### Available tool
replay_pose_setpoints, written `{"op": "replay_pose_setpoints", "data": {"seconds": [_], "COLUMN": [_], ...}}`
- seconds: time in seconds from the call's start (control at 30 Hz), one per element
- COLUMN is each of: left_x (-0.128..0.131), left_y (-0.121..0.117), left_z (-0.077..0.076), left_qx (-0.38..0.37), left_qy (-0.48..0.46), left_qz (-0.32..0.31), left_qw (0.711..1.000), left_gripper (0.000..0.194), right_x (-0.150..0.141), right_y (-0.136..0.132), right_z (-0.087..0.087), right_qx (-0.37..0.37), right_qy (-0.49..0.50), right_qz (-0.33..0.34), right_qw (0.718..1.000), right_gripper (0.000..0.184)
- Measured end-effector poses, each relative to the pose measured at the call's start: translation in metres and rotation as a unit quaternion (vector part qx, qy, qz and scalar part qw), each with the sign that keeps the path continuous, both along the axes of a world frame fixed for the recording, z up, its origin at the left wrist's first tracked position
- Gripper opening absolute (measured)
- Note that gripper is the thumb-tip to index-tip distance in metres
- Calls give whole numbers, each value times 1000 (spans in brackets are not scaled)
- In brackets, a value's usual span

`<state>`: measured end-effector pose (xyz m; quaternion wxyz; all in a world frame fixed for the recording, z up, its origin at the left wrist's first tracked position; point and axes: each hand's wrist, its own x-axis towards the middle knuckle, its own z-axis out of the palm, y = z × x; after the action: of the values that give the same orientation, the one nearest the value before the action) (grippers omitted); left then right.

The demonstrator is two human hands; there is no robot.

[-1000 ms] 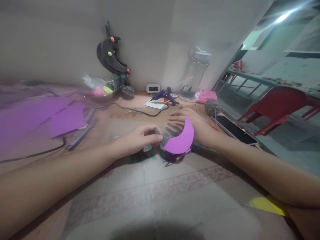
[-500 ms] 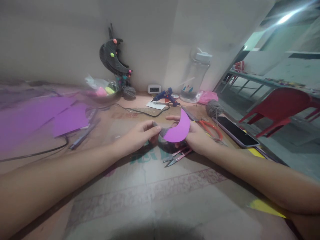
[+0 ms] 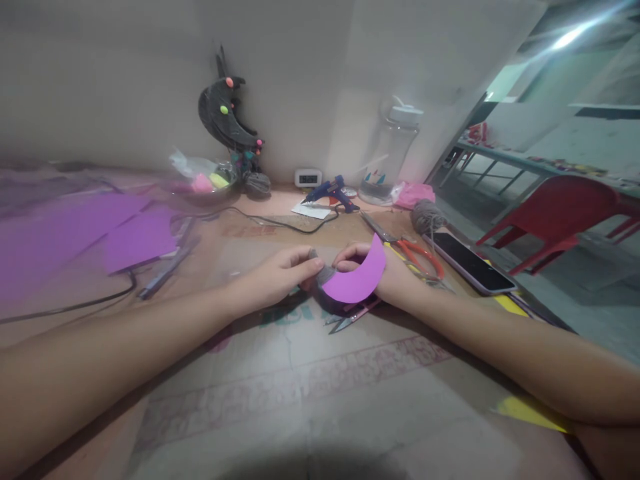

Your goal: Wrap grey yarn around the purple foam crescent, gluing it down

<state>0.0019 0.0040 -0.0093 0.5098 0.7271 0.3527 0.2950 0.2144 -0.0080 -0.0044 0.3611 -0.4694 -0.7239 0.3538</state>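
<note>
A purple crescent moon cutout (image 3: 356,283) is held up between my hands, with grey yarn (image 3: 326,275) wound around its left end. My left hand (image 3: 290,272) pinches that wrapped end between thumb and fingers. Behind the crescent, my right hand (image 3: 393,270) has its fingers curled in near the yarn; the cutout partly covers it, and what the fingers hold cannot be made out. Pink-handled thread snips (image 3: 350,317) lie on the table just below the cutout. A ball of grey yarn (image 3: 428,217) sits beyond my right hand.
Orange-handled scissors (image 3: 423,260) and a phone (image 3: 473,261) lie at the right. Behind are a blue glue gun (image 3: 330,192), a small clock (image 3: 307,177) and a clear bottle (image 3: 390,153). Purple sheets (image 3: 140,240) cover the left; a dark crescent decoration (image 3: 220,113) leans against the wall.
My right hand moved from beyond the crescent, under and nearer, then back up behind it, its fingers now curled. The crescent rose and tilted, then lowered again. My left hand kept its pinch.
</note>
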Motion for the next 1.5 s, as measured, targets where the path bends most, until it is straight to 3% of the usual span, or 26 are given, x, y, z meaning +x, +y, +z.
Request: {"op": "replay_pose_setpoints", "data": {"seconds": [0.37,0.9,1.07,1.2,1.33,1.5], "left_x": [-1,-1,2,3,2,2], "left_y": [1,-1,-5,-4,1,3], "left_z": [2,2,9,11,6,-4], "left_qx": [-2,-11,5,42,62,58], "left_qy": [31,20,12,1,-25,-54], "left_qz": [-25,-13,48,110,111,85], "left_qw": [999,1000,999,993,992,993], "left_gripper": [32,32,32,31,32,36], "right_x": [-2,-1,3,8,10,5], "right_y": [-2,-2,0,0,-3,-4], "right_z": [2,0,-2,0,1,2], "right_qx": [-15,-7,82,111,86,8], "right_qy": [-7,1,53,67,65,24], "right_qz": [-30,-24,-33,-41,-10,-26], "right_qw": [999,1000,995,991,994,999], "right_gripper": [18,19,34,18,46,45]}}
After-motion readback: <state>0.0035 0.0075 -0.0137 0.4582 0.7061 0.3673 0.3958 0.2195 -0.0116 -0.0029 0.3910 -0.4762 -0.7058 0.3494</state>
